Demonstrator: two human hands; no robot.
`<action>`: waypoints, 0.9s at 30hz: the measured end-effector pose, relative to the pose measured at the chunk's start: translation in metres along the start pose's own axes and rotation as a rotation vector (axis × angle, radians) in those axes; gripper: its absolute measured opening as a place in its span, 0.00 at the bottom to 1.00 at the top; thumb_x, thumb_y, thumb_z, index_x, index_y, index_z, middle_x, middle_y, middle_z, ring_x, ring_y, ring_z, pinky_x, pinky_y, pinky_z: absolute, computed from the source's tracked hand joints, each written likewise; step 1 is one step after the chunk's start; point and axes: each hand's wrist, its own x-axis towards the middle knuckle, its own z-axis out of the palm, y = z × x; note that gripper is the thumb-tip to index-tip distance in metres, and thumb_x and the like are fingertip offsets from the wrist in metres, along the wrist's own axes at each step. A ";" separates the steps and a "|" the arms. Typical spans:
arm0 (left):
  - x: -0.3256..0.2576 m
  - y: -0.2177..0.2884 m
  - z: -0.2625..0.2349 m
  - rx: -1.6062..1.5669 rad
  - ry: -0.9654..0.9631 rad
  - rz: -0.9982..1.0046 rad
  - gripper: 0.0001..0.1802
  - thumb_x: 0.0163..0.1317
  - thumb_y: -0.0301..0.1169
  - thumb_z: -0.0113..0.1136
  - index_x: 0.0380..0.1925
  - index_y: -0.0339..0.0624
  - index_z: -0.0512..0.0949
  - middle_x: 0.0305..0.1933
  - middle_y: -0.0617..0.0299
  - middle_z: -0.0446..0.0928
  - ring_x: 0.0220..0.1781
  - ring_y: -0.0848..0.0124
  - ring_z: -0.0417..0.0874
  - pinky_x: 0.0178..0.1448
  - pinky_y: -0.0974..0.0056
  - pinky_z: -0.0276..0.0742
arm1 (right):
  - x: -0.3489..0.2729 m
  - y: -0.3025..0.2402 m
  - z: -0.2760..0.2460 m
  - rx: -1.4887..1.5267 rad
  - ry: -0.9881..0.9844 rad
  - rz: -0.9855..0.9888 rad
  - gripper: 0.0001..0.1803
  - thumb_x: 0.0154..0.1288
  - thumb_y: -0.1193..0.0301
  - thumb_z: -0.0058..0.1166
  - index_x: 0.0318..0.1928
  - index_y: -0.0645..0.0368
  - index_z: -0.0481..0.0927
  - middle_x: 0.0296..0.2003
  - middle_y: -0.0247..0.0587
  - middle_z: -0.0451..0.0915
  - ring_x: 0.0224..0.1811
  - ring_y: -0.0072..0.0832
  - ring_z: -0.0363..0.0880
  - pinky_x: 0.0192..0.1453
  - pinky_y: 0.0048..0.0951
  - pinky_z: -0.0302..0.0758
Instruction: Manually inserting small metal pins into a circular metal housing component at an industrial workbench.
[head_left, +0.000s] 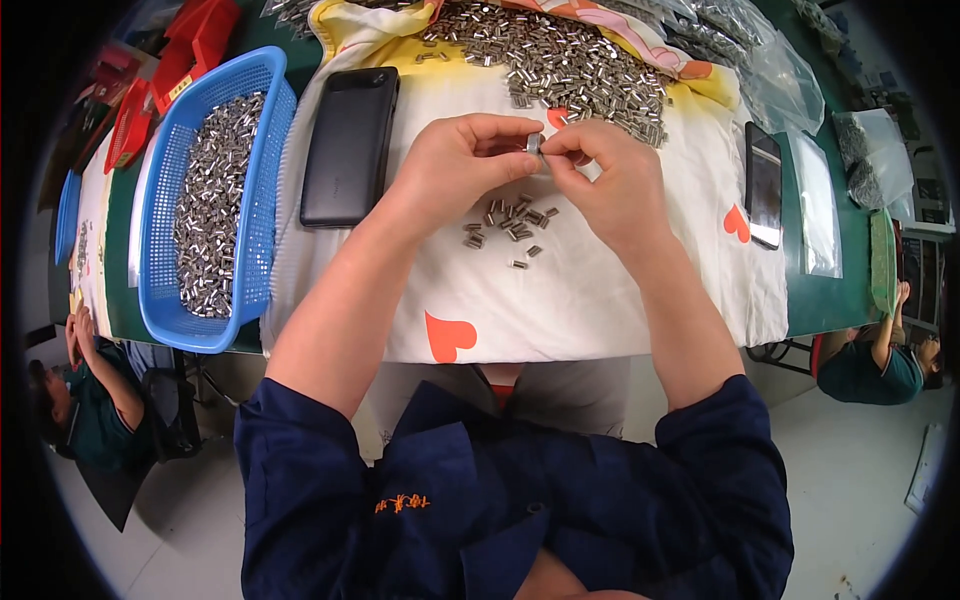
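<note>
My left hand [455, 165] pinches a short silver metal ring-like piece [534, 144] between thumb and fingertips, above the white cloth. At the ring's right side, my right hand [612, 180] has its thumb and forefinger pressed together. Whatever sits between those right fingertips is too small to make out. Just below both hands lies a loose cluster of small metal cylinders [518, 234]. Beyond them spreads a large heap of similar cylinders [590, 75] on the cloth.
To the left stands a blue plastic basket [160, 200] holding many metal cylinders, beside a black power bank [350, 145]. A black phone [763, 185] lies at the right. Plastic bags [790, 85] crowd the far right. Two people sit at either side.
</note>
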 end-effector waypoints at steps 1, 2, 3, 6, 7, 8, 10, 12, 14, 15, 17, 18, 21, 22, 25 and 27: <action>0.000 0.000 0.000 -0.001 -0.007 -0.003 0.19 0.52 0.21 0.57 0.47 0.35 0.72 0.39 0.60 0.77 0.39 0.78 0.77 0.45 0.74 0.74 | 0.000 0.000 0.000 0.024 -0.005 0.023 0.05 0.50 0.76 0.54 0.30 0.61 0.78 0.26 0.37 0.78 0.25 0.23 0.75 0.30 0.22 0.72; 0.000 0.001 0.000 -0.001 -0.006 -0.004 0.19 0.52 0.21 0.57 0.47 0.35 0.72 0.39 0.60 0.77 0.39 0.78 0.77 0.45 0.74 0.74 | 0.000 0.000 -0.001 0.025 -0.006 0.023 0.05 0.50 0.76 0.54 0.30 0.61 0.78 0.26 0.37 0.78 0.25 0.23 0.75 0.30 0.22 0.72; -0.001 0.003 0.000 -0.015 -0.017 -0.017 0.19 0.52 0.21 0.58 0.47 0.34 0.72 0.39 0.60 0.77 0.39 0.77 0.77 0.46 0.74 0.73 | 0.000 -0.001 -0.002 0.072 -0.015 0.053 0.05 0.49 0.76 0.55 0.30 0.61 0.78 0.26 0.37 0.78 0.25 0.23 0.75 0.30 0.21 0.71; -0.001 0.006 -0.001 -0.024 -0.043 -0.038 0.20 0.51 0.21 0.58 0.47 0.34 0.72 0.40 0.60 0.77 0.39 0.77 0.77 0.46 0.74 0.73 | 0.002 0.005 -0.011 0.162 -0.082 0.111 0.06 0.49 0.76 0.55 0.31 0.61 0.78 0.25 0.36 0.78 0.25 0.22 0.74 0.30 0.20 0.71; -0.001 0.006 -0.001 -0.019 -0.056 -0.044 0.20 0.51 0.21 0.58 0.47 0.34 0.72 0.40 0.60 0.77 0.40 0.77 0.77 0.46 0.74 0.73 | 0.003 0.007 -0.013 0.206 -0.139 0.139 0.06 0.49 0.76 0.56 0.31 0.61 0.78 0.25 0.35 0.78 0.24 0.21 0.74 0.30 0.19 0.70; -0.002 0.006 -0.001 -0.018 -0.058 -0.044 0.20 0.51 0.21 0.58 0.47 0.34 0.72 0.40 0.60 0.77 0.40 0.77 0.77 0.46 0.74 0.73 | 0.003 0.006 -0.012 0.205 -0.138 0.140 0.06 0.49 0.76 0.56 0.31 0.61 0.78 0.25 0.35 0.78 0.24 0.21 0.74 0.30 0.19 0.70; -0.004 0.006 -0.002 -0.003 -0.058 -0.070 0.20 0.51 0.21 0.58 0.47 0.34 0.72 0.40 0.61 0.77 0.39 0.78 0.77 0.46 0.74 0.73 | 0.005 0.003 -0.011 0.200 -0.173 0.273 0.07 0.49 0.74 0.57 0.32 0.60 0.79 0.24 0.34 0.78 0.25 0.20 0.72 0.31 0.18 0.69; -0.002 0.003 0.000 0.010 -0.082 -0.056 0.19 0.51 0.20 0.58 0.46 0.34 0.72 0.39 0.62 0.77 0.39 0.78 0.77 0.45 0.74 0.73 | 0.009 0.010 -0.015 0.202 -0.095 0.265 0.07 0.50 0.73 0.57 0.32 0.59 0.79 0.25 0.34 0.77 0.25 0.20 0.72 0.31 0.18 0.69; -0.001 0.002 0.001 0.022 -0.106 -0.042 0.19 0.51 0.20 0.58 0.46 0.35 0.73 0.39 0.62 0.77 0.39 0.79 0.77 0.45 0.74 0.73 | 0.013 0.013 -0.018 0.041 0.052 0.226 0.06 0.51 0.71 0.56 0.31 0.57 0.80 0.27 0.36 0.76 0.27 0.24 0.71 0.34 0.23 0.69; -0.001 0.002 0.002 0.070 -0.116 -0.053 0.19 0.51 0.19 0.58 0.46 0.35 0.73 0.39 0.63 0.77 0.38 0.79 0.77 0.45 0.75 0.73 | 0.015 0.019 -0.015 0.038 0.052 0.226 0.06 0.51 0.71 0.56 0.31 0.57 0.80 0.27 0.36 0.76 0.27 0.24 0.71 0.34 0.23 0.69; -0.002 0.004 0.003 0.116 -0.128 -0.064 0.19 0.50 0.19 0.58 0.45 0.35 0.73 0.38 0.64 0.77 0.38 0.80 0.77 0.45 0.75 0.73 | 0.017 0.033 -0.003 -0.440 0.126 -0.143 0.05 0.50 0.72 0.56 0.30 0.56 0.80 0.27 0.37 0.75 0.32 0.31 0.71 0.38 0.28 0.69; -0.002 0.005 0.003 0.123 -0.131 -0.065 0.19 0.50 0.19 0.58 0.45 0.35 0.74 0.38 0.64 0.77 0.38 0.80 0.77 0.45 0.75 0.73 | 0.016 0.036 0.001 -0.442 0.125 -0.141 0.05 0.50 0.72 0.56 0.30 0.56 0.80 0.27 0.37 0.75 0.32 0.31 0.71 0.38 0.28 0.69; -0.001 0.003 0.002 0.119 -0.125 -0.055 0.18 0.51 0.19 0.58 0.45 0.36 0.74 0.37 0.65 0.77 0.38 0.80 0.77 0.44 0.75 0.73 | 0.015 0.036 0.006 -0.492 0.093 -0.107 0.05 0.49 0.72 0.55 0.30 0.55 0.81 0.27 0.39 0.74 0.35 0.36 0.71 0.41 0.33 0.67; -0.001 0.002 0.002 0.107 -0.118 -0.044 0.18 0.51 0.19 0.57 0.45 0.35 0.74 0.37 0.65 0.77 0.37 0.80 0.77 0.44 0.75 0.73 | 0.014 0.033 0.005 -0.485 0.066 -0.086 0.05 0.49 0.72 0.55 0.29 0.56 0.80 0.28 0.39 0.74 0.36 0.36 0.71 0.42 0.33 0.67; 0.000 0.000 0.000 0.011 -0.101 -0.008 0.18 0.52 0.20 0.57 0.46 0.35 0.73 0.37 0.65 0.77 0.37 0.80 0.77 0.43 0.75 0.73 | 0.013 0.028 0.001 -0.381 0.060 -0.044 0.04 0.50 0.73 0.55 0.29 0.57 0.80 0.28 0.38 0.75 0.35 0.33 0.71 0.41 0.31 0.68; -0.001 0.003 0.000 -0.005 -0.066 -0.035 0.18 0.52 0.20 0.57 0.46 0.36 0.73 0.37 0.65 0.77 0.37 0.79 0.77 0.43 0.75 0.74 | 0.012 0.020 -0.004 -0.282 0.073 -0.018 0.04 0.51 0.74 0.54 0.29 0.59 0.79 0.28 0.37 0.75 0.33 0.29 0.72 0.39 0.28 0.68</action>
